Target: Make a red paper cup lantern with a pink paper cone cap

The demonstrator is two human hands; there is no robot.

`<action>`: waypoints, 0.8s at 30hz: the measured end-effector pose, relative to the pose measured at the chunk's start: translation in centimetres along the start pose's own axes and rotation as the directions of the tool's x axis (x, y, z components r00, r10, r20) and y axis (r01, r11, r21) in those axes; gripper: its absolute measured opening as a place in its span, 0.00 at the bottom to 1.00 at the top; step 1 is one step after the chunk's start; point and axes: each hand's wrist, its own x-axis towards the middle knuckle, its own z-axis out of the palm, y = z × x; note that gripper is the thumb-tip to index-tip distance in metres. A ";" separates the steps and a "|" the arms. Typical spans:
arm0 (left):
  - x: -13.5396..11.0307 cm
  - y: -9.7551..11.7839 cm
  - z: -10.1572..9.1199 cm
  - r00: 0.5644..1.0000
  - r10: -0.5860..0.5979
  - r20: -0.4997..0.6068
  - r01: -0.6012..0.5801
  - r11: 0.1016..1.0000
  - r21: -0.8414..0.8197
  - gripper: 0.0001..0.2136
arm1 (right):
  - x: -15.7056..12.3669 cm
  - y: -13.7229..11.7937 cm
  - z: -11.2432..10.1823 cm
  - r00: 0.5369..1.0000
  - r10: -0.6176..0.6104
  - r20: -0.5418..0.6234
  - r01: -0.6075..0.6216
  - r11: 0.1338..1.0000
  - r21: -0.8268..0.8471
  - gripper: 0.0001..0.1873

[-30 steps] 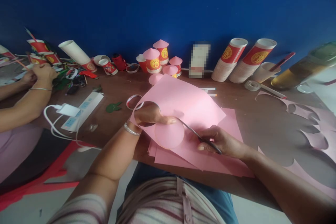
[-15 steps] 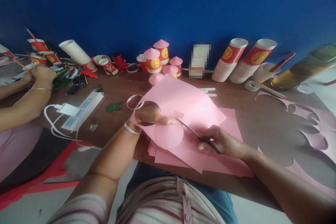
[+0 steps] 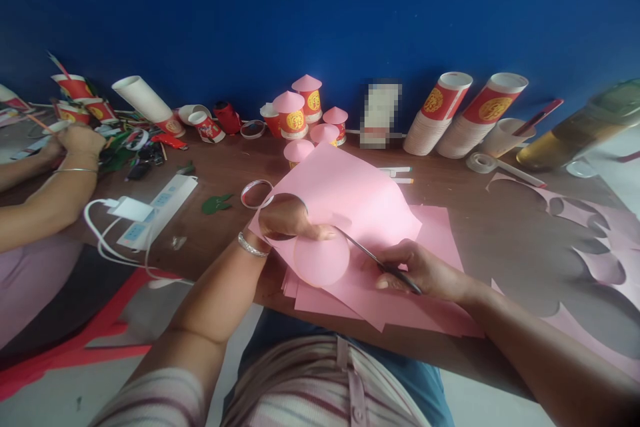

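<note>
My left hand [image 3: 290,217] grips a sheet of pink paper [image 3: 345,180], thumb on top, the other fingers behind it and partly seen through a round hole in the sheet. Just under the thumb a pale pink disc outline [image 3: 321,261] shows on the paper. In my right hand [image 3: 413,270] is a pair of scissors [image 3: 367,252], whose blades reach left to the paper near my left thumb. More pink sheets [image 3: 435,307] lie stacked on the table beneath.
Red cups with pink cone tops [image 3: 293,117] stand at the back. Two leaning cup stacks [image 3: 427,130], a tape roll [image 3: 481,163] and pink paper offcuts [image 3: 600,267] are on the right. A power strip [image 3: 160,210] and a co-worker's hands [image 3: 83,143] are on the left.
The pink sheet's right corner has shifted slightly left and down. Both hands keep nearly the same place, with the scissors still at the paper.
</note>
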 end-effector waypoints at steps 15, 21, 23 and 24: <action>0.0 0.1 -0.2 0.994 -0.094 0.054 0.090 0.993 0.080 0.20 | 0.0 -0.1 0.0 1.000 -0.024 0.001 0.024 0.998 -0.052 0.24; 0.1 0.1 -0.2 0.996 -0.077 0.052 0.073 0.995 0.063 0.22 | -0.1 -0.1 -0.1 1.000 -0.013 0.005 0.013 0.999 -0.049 0.26; 0.1 0.1 -0.3 0.996 -0.082 0.043 0.079 0.995 0.064 0.23 | 0.0 -0.2 0.0 1.000 -0.006 0.008 0.006 0.999 -0.040 0.26; 0.2 0.1 -0.3 0.994 -0.097 0.045 0.093 0.993 0.072 0.23 | 0.0 -0.3 0.0 1.000 -0.004 0.007 0.004 0.999 -0.034 0.26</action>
